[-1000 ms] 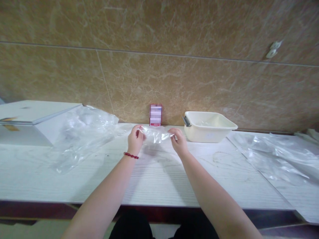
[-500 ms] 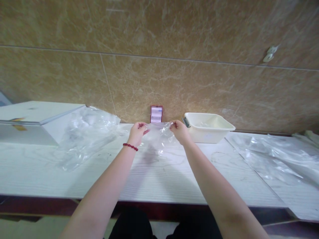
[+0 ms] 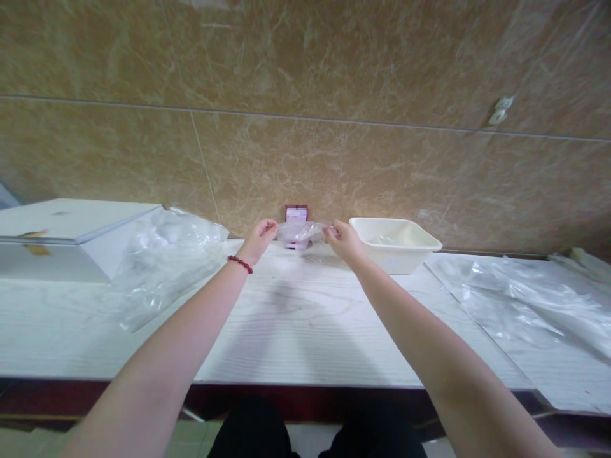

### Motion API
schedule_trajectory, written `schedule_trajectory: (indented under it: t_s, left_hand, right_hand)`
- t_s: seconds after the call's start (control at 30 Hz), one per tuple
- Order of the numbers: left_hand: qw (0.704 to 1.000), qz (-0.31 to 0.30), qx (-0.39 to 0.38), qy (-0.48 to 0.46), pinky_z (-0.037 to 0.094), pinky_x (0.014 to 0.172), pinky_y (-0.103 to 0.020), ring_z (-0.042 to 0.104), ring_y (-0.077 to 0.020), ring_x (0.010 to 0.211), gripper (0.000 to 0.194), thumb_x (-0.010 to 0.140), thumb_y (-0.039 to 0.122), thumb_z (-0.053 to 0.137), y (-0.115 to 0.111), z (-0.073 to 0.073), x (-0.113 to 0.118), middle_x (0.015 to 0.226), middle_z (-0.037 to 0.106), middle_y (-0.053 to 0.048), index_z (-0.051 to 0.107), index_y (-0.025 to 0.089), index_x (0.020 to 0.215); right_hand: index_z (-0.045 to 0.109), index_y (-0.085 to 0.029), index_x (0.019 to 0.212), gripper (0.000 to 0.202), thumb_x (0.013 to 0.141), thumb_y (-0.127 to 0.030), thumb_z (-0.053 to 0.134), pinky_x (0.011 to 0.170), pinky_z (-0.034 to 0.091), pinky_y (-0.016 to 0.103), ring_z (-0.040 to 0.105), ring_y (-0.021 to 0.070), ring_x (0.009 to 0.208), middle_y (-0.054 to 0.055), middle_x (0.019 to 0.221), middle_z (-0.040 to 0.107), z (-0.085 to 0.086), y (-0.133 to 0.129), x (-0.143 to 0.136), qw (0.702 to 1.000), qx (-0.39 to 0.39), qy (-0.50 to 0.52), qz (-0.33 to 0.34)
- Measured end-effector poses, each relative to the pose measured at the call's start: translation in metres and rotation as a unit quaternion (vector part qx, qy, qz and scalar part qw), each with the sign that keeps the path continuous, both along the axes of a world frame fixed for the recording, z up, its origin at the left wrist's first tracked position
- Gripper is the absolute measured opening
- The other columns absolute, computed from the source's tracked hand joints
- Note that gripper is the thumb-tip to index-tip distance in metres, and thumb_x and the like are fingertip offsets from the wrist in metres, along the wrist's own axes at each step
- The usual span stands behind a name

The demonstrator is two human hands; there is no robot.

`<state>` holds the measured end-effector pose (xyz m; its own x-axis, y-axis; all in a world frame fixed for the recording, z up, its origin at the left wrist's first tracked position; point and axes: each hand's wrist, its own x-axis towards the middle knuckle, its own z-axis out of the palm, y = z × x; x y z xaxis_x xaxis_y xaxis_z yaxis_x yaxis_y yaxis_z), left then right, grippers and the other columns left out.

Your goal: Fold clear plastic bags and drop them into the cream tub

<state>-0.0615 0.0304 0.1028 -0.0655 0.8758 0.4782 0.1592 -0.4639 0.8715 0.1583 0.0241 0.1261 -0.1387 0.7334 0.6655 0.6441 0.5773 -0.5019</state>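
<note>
Both hands stretch a clear plastic bag [image 3: 301, 231] between them above the back of the white table. My left hand [image 3: 259, 240], with a red bead bracelet [image 3: 240, 264] at its wrist, pinches the bag's left end. The right end is pinched by my right hand [image 3: 346, 242], close beside the cream plastic bin [image 3: 403, 261]. Behind the bag a phone [image 3: 296, 213] with a lit screen leans against the wall, partly covered by the film.
A white box [image 3: 62, 257] stands at the left, with clear plastic bags [image 3: 167, 261] heaped beside it. More plastic bags [image 3: 525, 299] lie at the right of the table [image 3: 305, 343]. A brown marble-tiled wall [image 3: 305, 165] rises behind.
The bag hung down between my hands before; now it is lifted and drawn into a narrow, nearly level strip in front of the phone. My left hand has moved slightly left and up.
</note>
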Motion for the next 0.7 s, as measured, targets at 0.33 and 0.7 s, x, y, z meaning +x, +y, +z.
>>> schedule_trajectory:
  t_s: [0.33, 0.7]
  left_hand:
    - [0.973, -0.070, -0.009, 0.221, 0.039, 0.078, -0.029, 0.053, -0.0142, 0.082, 0.011, 0.066, 0.026, 0.053, -0.063, -0.065, -0.009, 0.080, 0.056, -0.003, 0.049, 0.019, 0.074]
    - [0.861, -0.151, 0.028, 0.485, 0.030, 0.089, -0.033, 0.045, -0.0164, 0.098, 0.017, 0.076, 0.026, 0.041, -0.097, -0.082, -0.016, 0.093, 0.054, -0.005, 0.056, 0.018, 0.078]
  right_hand:
    - [0.060, -0.023, 0.080, 0.021, 0.077, -0.031, 0.041, 0.072, 0.039, 0.030, 0.053, 0.0161, 0.078, 0.004, 0.079, 0.060, -0.089, -0.047, 0.009, 0.984, -0.053, -0.043, 0.164]
    - [0.059, -0.022, 0.090, 0.027, 0.082, -0.033, 0.036, 0.084, 0.033, 0.037, 0.048, 0.0163, 0.092, 0.007, 0.094, 0.056, -0.106, -0.089, 0.021, 0.937, -0.089, -0.269, 0.204]
